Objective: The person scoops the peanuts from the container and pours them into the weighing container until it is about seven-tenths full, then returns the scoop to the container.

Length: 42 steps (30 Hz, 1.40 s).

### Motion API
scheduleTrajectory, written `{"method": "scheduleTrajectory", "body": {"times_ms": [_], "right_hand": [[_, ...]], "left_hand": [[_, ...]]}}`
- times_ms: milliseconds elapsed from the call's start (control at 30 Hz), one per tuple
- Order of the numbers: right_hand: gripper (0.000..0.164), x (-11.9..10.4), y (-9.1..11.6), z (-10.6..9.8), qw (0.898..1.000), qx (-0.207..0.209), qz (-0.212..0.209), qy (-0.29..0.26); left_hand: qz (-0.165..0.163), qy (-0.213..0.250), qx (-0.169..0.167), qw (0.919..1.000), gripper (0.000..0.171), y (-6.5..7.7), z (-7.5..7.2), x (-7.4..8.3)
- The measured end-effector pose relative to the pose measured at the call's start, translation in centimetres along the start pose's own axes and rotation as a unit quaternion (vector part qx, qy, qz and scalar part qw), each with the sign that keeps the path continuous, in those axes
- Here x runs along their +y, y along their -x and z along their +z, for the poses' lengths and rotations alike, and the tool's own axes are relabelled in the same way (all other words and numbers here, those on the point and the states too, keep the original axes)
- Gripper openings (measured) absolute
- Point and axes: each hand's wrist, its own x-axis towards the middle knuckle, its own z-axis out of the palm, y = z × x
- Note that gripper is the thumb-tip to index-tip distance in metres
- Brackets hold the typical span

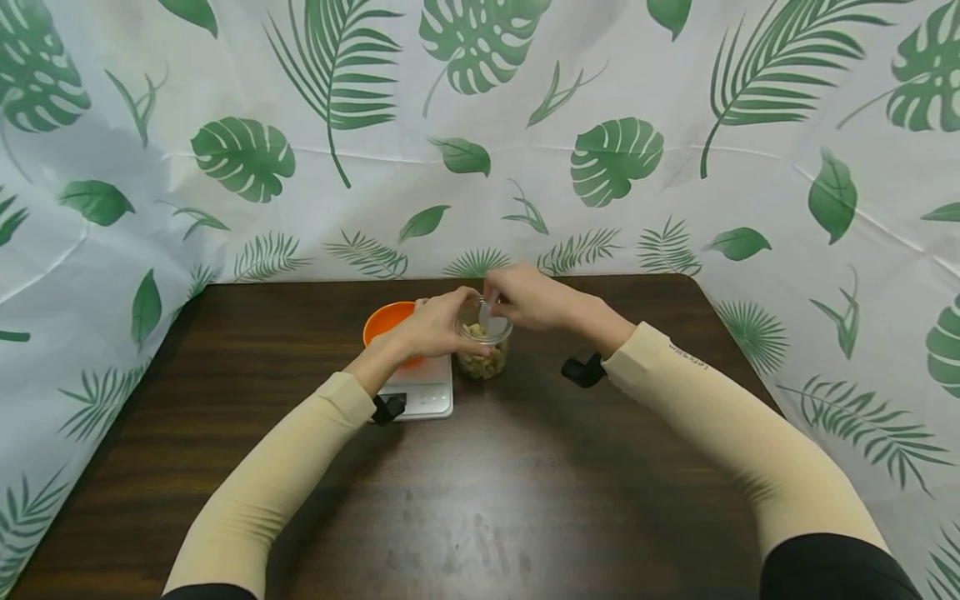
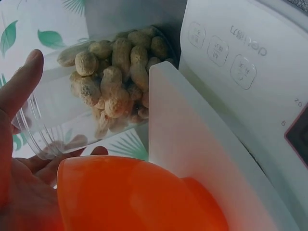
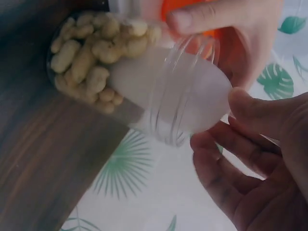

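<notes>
A clear jar (image 3: pixel 166 96) with a threaded mouth stands on the table just right of the scale, its lower part filled with unshelled peanuts (image 2: pixel 115 72). My left hand (image 1: pixel 435 327) holds the jar near its mouth, thumb on one side and fingers on the other. At the rim, my right hand (image 1: pixel 531 297) pinches the edge of a translucent white plastic piece (image 3: pixel 209 96) between thumb and fingers. This piece reaches down through the mouth into the jar, close to the peanuts; its full shape is partly hidden.
A white kitchen scale (image 1: pixel 429 402) bears an orange bowl (image 1: pixel 384 319) at the left, beneath my left forearm. The dark wooden table (image 1: pixel 480 500) extends toward me. Behind it hangs a leaf-patterned curtain (image 1: pixel 375 200).
</notes>
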Motion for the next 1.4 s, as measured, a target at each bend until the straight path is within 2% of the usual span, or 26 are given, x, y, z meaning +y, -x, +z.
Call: {"method": "scheduleTrajectory", "body": {"times_ms": [267, 600, 700, 933, 1167, 1333, 1400], "right_hand": [[0.015, -1.3, 0.0, 0.3, 0.999, -0.011, 0.052, -0.008], [0.016, -0.4, 0.8, 0.2, 0.995, 0.034, 0.069, -0.065], [0.013, -0.2, 0.9, 0.5, 0.994, 0.05, 0.066, -0.071], [0.016, -0.2, 0.7, 2.1, 0.997, 0.029, 0.03, -0.062], [0.014, 0.2, 0.9, 2.3, 0.992, 0.075, 0.041, -0.087], [0.015, 0.1, 0.7, 2.8, 0.995, 0.062, 0.011, -0.082], [0.016, 0.1, 0.6, 2.8, 0.994, 0.063, 0.012, -0.085]], "left_hand": [[0.018, 0.018, 0.006, 0.9997, 0.082, -0.3, 0.2, -0.2], [0.013, 0.008, 0.004, 0.9999, 0.086, -0.5, 0.3, 0.0], [0.01, 0.006, 0.008, 0.9999, 0.086, -0.4, 0.2, 0.0], [0.011, 0.017, 0.006, 0.9998, 0.081, -0.4, 0.2, -0.2], [-0.002, -0.006, 0.009, 0.9999, 0.085, -0.3, 0.3, -0.3], [-0.003, -0.001, 0.012, 0.9999, 0.082, -0.2, 0.4, -0.3], [-0.003, -0.001, 0.012, 0.9999, 0.083, -0.2, 0.4, -0.3]]}}
